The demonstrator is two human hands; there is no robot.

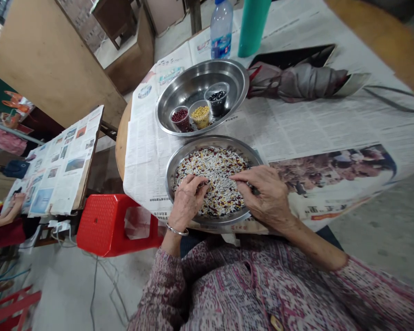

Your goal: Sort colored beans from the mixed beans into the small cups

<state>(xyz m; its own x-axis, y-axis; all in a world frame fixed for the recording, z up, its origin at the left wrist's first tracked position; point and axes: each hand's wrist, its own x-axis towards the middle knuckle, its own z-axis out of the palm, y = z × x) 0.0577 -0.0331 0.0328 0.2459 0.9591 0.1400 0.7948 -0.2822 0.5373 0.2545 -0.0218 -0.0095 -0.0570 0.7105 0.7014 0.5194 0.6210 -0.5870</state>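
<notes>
A steel basin on the near table edge holds mixed white grains with dark red, yellow and black beans among them. At its left side my left hand, with a bangle on the wrist, curls its fingers into the grains; what lies within them is hidden. My right hand reaches over the right side. Its index finger and thumb come close together at the grains, and I cannot make out what is between them. Behind, a larger steel basin contains cups of red beans, yellow beans and black beans.
Newspaper covers the round table. A water bottle, a green bottle and a folded grey umbrella stand or lie beyond. To the left are a red stool, another newspaper-covered table and a person's arm.
</notes>
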